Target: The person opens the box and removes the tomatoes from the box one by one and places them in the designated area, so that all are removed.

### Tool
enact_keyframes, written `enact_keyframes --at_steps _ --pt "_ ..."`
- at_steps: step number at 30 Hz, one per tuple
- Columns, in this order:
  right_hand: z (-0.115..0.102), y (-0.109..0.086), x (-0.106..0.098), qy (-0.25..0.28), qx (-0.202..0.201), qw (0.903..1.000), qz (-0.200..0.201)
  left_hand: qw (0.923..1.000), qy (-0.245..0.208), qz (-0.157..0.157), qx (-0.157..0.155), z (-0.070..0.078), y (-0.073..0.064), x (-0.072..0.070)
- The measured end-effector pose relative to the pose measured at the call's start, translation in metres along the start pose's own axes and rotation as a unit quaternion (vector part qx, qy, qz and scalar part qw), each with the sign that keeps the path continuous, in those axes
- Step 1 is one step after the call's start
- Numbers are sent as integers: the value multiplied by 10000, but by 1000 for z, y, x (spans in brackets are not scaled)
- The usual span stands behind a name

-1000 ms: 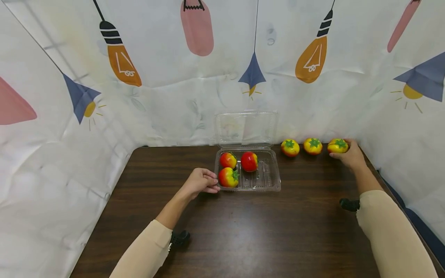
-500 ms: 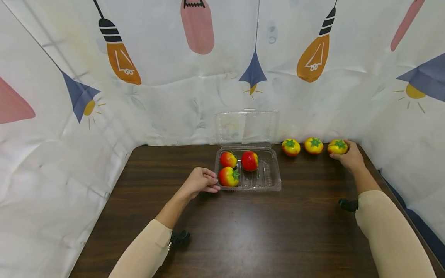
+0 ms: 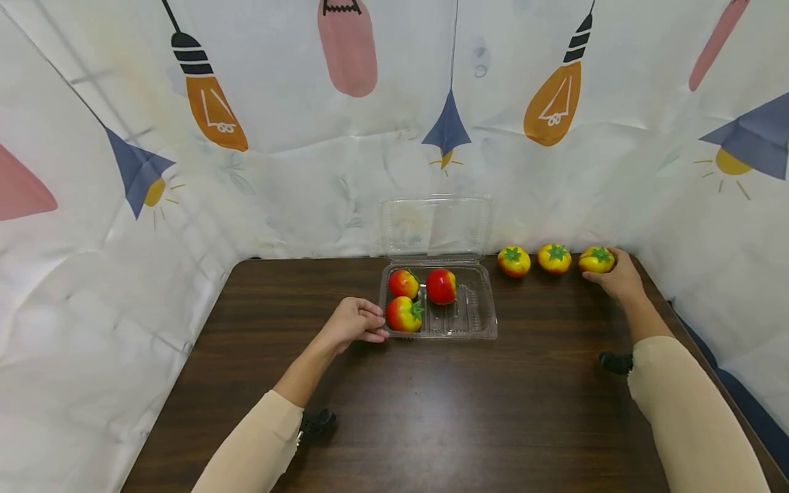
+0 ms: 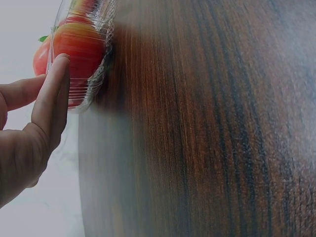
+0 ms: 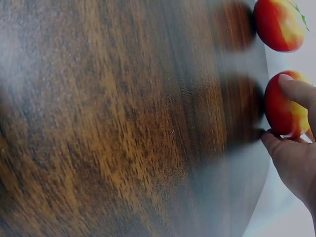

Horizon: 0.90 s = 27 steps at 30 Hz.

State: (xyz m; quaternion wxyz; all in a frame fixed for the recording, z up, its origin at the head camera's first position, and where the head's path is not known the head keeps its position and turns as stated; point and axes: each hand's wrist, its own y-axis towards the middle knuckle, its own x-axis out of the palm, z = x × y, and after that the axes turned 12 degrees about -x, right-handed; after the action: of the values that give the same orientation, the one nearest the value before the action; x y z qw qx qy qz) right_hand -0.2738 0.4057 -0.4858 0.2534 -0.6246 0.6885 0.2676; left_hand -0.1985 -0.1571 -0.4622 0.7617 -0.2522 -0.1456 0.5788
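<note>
A clear plastic clamshell box stands with its lid up at the table's back. Inside lie three red-and-yellow tomatoes, two along the left side and one tomato at the back middle. My left hand pinches the box's left front rim between thumb and fingers; the left wrist view shows a fingertip against the plastic wall. At the back right corner my right hand grips a tomato, which sits on the table. The right wrist view shows thumb and fingers around that tomato.
Two more tomatoes stand in a row between the box and my right hand: a left tomato and a middle tomato. A printed white cloth hangs right behind the brown wooden table and along both sides.
</note>
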Motion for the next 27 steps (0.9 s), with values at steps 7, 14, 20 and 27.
enact_keyframes --at_steps 7,14,20,27 --pt "2 -3 1 29 101 9999 -88 9999 -37 13 -93 1 1 0" --pt "1 -4 3 -16 45 9999 -145 10000 -36 3 -77 0 1 -2" --pt "2 -2 3 43 -12 9999 -124 10000 -17 -27 -59 0 1 -2" --pt "2 -1 2 14 -62 9999 -114 10000 -43 -6 -65 1 1 -1"
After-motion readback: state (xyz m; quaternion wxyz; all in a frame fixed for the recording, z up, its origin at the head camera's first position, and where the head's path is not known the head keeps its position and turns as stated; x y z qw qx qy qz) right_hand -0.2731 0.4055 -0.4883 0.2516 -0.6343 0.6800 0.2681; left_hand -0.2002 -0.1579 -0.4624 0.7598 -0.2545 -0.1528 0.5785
